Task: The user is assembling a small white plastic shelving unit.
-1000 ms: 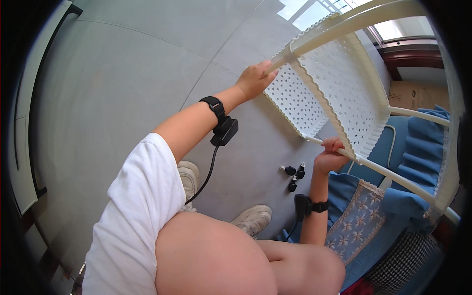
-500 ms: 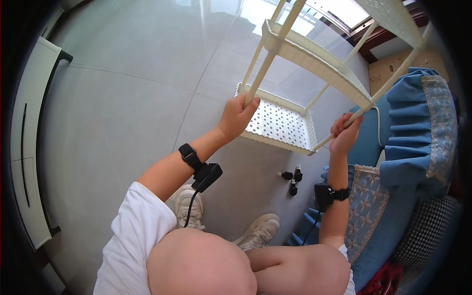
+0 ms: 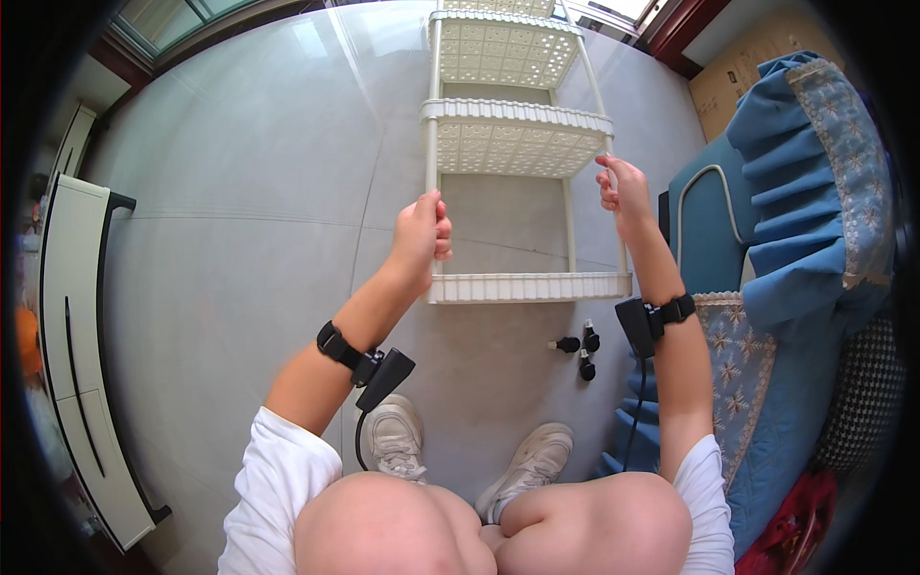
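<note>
Rack [image 3: 522, 149] reads as moulded plastic, so we'd expect it light for its bulk, posts fairly stiff, frame likely to rack or twist if only one side gets pulled. Surface probably smooth, a bit slippery with damp palms; thin perforated panels look like the fragile part, so we'd keep force off them. Best hold in our view: the two side posts, one hand each, level, close to a tray joint. Our left hand [image 3: 419, 233] has its fingers curled around the left post [image 3: 432, 153]; our right hand [image 3: 628, 196] is at the right post [image 3: 592, 77], fingers bent, seemingly around it, but can't tell how firmly. Looks: cream-white, several tiers, scalloped rims, lattice of small holes, slim round posts. Location: ahead of us over the grey floor [image 3: 259, 278], near tray [image 3: 532, 287] just beyond the black casters [image 3: 587, 370], far end running out the top of view. Can't tell where it bears on the floor. Blue ruffled cover [image 3: 786, 182] sits to its right.
</note>
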{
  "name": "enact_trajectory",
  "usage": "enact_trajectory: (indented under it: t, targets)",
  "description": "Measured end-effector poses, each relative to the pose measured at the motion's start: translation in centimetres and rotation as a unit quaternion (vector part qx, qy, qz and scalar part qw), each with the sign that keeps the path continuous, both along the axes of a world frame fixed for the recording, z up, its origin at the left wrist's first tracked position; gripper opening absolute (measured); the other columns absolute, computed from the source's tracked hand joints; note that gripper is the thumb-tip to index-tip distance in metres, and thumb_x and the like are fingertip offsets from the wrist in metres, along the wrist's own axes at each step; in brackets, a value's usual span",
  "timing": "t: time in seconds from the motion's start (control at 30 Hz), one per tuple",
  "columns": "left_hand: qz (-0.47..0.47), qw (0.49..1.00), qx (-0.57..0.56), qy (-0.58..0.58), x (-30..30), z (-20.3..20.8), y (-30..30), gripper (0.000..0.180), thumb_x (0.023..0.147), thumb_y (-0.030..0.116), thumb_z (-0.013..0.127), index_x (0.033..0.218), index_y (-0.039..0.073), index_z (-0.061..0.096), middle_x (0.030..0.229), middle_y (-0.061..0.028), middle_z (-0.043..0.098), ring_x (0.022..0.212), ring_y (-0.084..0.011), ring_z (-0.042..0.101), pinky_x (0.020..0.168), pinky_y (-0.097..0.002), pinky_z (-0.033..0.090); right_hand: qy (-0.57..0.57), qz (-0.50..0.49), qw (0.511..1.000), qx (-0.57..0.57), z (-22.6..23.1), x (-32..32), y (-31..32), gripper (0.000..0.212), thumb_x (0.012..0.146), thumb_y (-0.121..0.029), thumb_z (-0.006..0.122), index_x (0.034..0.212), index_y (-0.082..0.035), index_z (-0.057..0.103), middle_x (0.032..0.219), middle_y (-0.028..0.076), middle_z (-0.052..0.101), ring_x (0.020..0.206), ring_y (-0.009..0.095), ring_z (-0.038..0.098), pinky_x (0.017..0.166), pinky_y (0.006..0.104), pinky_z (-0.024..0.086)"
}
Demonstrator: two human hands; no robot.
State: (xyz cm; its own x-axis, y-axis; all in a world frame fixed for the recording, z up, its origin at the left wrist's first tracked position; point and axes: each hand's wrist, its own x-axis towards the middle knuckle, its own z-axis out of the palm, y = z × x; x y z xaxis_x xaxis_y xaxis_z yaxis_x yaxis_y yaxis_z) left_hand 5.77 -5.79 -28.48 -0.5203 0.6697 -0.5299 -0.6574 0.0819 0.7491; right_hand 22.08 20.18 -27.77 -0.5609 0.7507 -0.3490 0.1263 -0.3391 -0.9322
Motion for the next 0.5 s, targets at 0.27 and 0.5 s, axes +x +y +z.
enact_trajectory:
  t: [0.27,0.5]
  targets:
    - [-0.007,1.000,-0.008,0.005,-0.1,0.3,0.6,0.025,0.098,0.032,0.043,0.082,0.013,0.041,0.059,0.0052,0.032,0.047,-0.0058,0.024,0.046,-0.0260,0.025,-0.037,0.022,0.997,0.069,-0.6,0.6,0.6,0.026,0.093,-0.020,0.055,0.112,-0.002,0.055,0.069,0.001,0.055,0.048,0.005,0.042,0.045,0.0229,0.035]
    - [-0.004,1.000,-0.010,-0.004,0.2,0.5,-0.1,0.025,0.097,0.033,0.045,0.085,0.012,0.043,0.059,0.0055,0.033,0.047,-0.0057,0.025,0.047,-0.0255,0.026,-0.121,0.087,0.987,0.060,0.0,5.7,-4.7,0.066,0.094,-0.004,0.045,0.152,-0.012,0.014,0.078,0.008,0.061,0.058,0.015,0.059,0.055,0.0280,0.049]
